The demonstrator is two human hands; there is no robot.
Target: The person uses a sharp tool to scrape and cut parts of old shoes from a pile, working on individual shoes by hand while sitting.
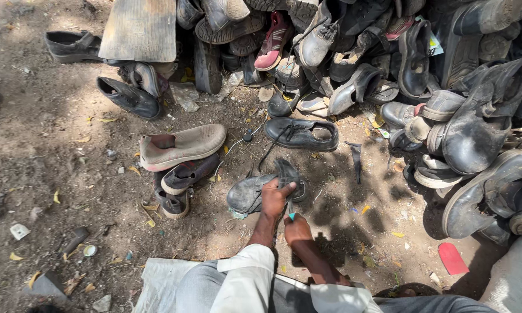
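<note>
A worn dark grey shoe (250, 193) lies on the dirt in front of me, its upper peeled back. My left hand (274, 197) grips that shoe at its torn edge. My right hand (297, 230) is just below it, closed on a small tool with a teal tip (292, 216) that points at the shoe. Both forearms come out of rolled white sleeves at the bottom of the view.
A black lace-up shoe (302, 134) lies just beyond. A tan slip-on (181, 146) and two dark shoes (187, 174) sit to the left. A big heap of old shoes (446, 87) fills the back and right. A red insole piece (451, 258) lies at lower right.
</note>
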